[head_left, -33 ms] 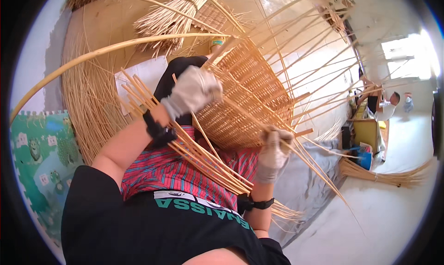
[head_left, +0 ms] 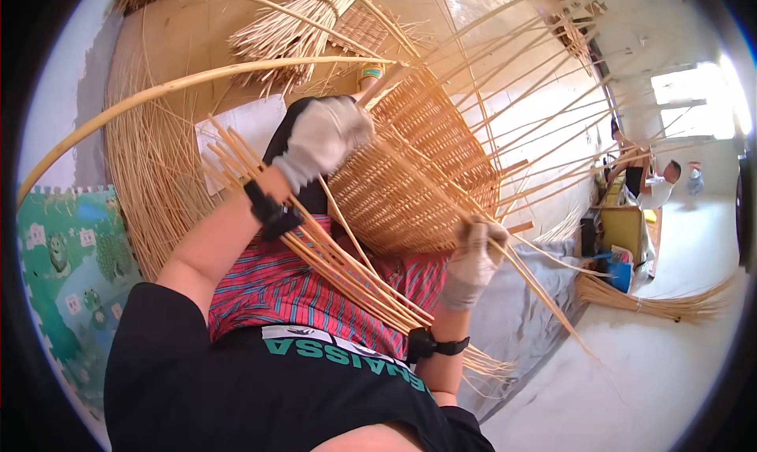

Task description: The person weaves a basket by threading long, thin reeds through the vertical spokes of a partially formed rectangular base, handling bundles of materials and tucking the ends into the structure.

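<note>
A half-woven wicker basket (head_left: 394, 196) rests tilted on my lap, long bare stakes (head_left: 544, 97) fanning out to the upper right. My left hand (head_left: 327, 133), in a pale work glove, is curled closed at the basket's left edge; its fingers hide what lies in them. At the lower right edge, my gloved right hand (head_left: 475, 255) closes on a wicker rod (head_left: 552, 310) whose tail sticks out to the lower right. A blurred strand runs across the weave between the hands. Several loose rods (head_left: 347, 275) lie over my red striped cloth (head_left: 268, 290), under my left forearm.
A thick curved cane (head_left: 158, 85) arches across the left. Long rods (head_left: 162, 192) cover the floor there, and a tied bundle (head_left: 292, 26) lies beyond. At right are another bundle (head_left: 654, 297), a blue bucket (head_left: 620, 275) and a grey cloth (head_left: 544, 294). A person (head_left: 658, 186) is farther off.
My right hand has shifted slightly right, and my left hand slightly up and left. The rod's tail has swung a little. The basket stays in nearly the same place.
</note>
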Demonstrator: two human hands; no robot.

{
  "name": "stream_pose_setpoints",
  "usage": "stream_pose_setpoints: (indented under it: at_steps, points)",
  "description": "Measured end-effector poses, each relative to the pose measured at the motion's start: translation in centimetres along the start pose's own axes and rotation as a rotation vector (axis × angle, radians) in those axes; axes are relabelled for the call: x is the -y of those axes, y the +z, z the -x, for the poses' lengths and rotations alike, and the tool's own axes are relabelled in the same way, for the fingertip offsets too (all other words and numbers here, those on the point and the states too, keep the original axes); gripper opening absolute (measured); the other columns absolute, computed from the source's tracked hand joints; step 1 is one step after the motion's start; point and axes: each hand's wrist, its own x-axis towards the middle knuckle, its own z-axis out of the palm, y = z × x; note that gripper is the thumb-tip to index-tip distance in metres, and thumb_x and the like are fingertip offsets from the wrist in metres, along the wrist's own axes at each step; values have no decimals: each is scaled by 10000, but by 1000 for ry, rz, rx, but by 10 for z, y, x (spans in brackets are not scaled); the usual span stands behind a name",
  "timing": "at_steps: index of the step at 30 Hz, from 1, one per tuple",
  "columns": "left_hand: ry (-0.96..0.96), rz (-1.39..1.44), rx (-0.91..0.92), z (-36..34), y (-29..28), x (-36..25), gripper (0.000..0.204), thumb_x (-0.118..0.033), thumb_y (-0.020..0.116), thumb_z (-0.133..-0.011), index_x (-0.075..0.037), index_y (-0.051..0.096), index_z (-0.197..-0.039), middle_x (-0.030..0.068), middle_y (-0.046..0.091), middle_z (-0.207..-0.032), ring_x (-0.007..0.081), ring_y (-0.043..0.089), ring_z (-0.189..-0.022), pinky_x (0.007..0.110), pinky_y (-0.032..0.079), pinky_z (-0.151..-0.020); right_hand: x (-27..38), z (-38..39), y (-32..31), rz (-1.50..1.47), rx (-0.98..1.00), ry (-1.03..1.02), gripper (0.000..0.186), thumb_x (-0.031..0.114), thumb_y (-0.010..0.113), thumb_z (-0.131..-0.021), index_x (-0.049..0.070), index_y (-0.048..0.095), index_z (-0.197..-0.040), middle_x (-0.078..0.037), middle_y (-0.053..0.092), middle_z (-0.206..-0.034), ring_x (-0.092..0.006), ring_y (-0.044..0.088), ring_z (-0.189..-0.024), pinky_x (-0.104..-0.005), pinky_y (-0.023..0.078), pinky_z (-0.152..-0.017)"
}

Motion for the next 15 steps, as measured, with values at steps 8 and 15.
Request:
stream_pose_setpoints:
  at_steps: [8, 15]
  points:
    - [-359, 88, 141, -30, 2, 44, 498, 58, 674, -902, -63, 529, -1362, 121, 686, -1210, 228, 649, -1160, 341, 513, -1015, -49, -26, -19, -188, -143, 130, 64, 110, 650, -1012, 108, 605, -1058, -69, 700, -1071, -182, 703, -975, -269, 613, -788]
    - [-400, 189, 137, -31, 5, 47, 497, 39, 687, -905, -68, 545, -1369, 109, 691, -1269, 228, 652, -1180, 343, 502, -1054, -86, -7, -32, -158, -91, 177, 131, 98, 665, -997, 136, 583, -1092, -94, 673, -1190, -238, 681, -1086, -341, 624, -846]
